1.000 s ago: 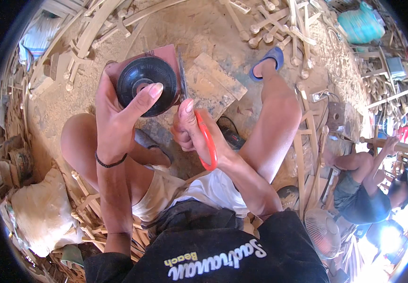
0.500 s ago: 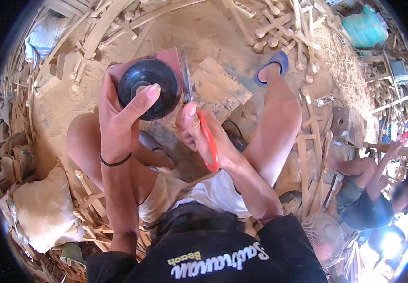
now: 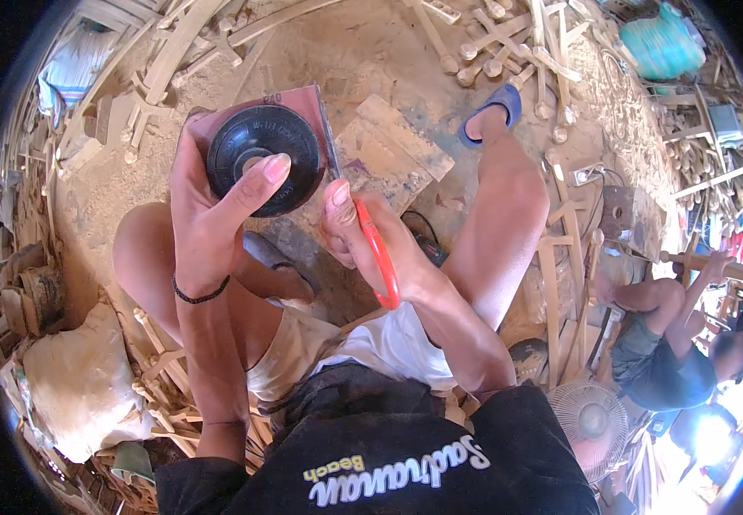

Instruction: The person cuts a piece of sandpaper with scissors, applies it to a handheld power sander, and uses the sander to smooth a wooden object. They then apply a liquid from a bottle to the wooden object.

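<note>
My left hand is closed on a black round backing pad and a reddish-brown sandpaper sheet. Its thumb presses on the pad's centre, and the fingers go behind the sheet. The pad lies flat on the sheet, whose corners stick out past the round rim. In my right hand are scissors with red handles, the thumb on top. Their blades run along the sheet's right edge, pointing away from me; I cannot tell how far they are apart.
Flat boards lie on the dusty floor beyond my hands. Turned wooden pieces are heaped around the far side. A pale sack stands at the left. On the right are a fan and another person sitting.
The scissor blades, earlier standing visibly off the sheet's right edge, now lie close against it. My left hand, with pad and sheet, has shifted slightly left.
</note>
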Action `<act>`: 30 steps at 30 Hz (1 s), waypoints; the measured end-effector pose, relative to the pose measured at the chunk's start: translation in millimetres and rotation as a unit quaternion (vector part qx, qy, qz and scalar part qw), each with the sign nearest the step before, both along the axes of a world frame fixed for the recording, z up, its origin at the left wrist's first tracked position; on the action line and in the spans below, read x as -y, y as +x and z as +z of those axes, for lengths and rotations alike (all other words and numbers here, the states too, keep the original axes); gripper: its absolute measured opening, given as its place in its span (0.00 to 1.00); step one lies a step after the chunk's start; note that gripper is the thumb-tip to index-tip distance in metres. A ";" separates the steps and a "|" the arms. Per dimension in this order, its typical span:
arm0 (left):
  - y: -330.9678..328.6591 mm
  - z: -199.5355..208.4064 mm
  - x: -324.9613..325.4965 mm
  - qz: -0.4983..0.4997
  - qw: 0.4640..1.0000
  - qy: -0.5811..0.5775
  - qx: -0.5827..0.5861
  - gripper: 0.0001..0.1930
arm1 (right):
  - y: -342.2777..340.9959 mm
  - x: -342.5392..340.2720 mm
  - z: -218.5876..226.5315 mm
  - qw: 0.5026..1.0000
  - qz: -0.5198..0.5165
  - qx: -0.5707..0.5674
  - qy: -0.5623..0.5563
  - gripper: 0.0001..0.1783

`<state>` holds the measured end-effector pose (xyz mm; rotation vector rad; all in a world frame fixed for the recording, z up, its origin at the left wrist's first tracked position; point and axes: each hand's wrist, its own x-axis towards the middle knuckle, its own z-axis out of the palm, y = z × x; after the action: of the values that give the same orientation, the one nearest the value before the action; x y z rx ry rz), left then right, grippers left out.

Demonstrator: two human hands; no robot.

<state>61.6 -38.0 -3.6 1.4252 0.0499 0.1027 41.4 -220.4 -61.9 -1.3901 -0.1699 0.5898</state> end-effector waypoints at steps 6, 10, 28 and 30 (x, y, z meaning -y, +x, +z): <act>1.4 -2.1 -2.0 -0.009 1.000 0.006 0.000 0.25 | 0.6 5.6 -1.8 0.999 0.018 -0.037 -0.019 0.37; 2.9 -2.0 -4.0 -0.010 1.000 0.004 -0.003 0.25 | 0.8 1.8 3.1 0.999 0.011 -0.037 -0.008 0.36; 12.4 13.0 -26.8 -0.136 0.986 0.099 -0.009 0.26 | -7.2 -4.9 7.9 0.996 0.014 -0.065 0.059 0.35; 12.2 15.0 -27.3 -0.159 0.983 0.090 -0.024 0.26 | -8.0 -6.0 10.8 0.996 -0.005 -0.028 0.081 0.35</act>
<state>73.7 -10.7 11.3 1.5989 -0.1515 -0.1943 33.3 -214.5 -51.1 -1.2157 -0.1619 0.5939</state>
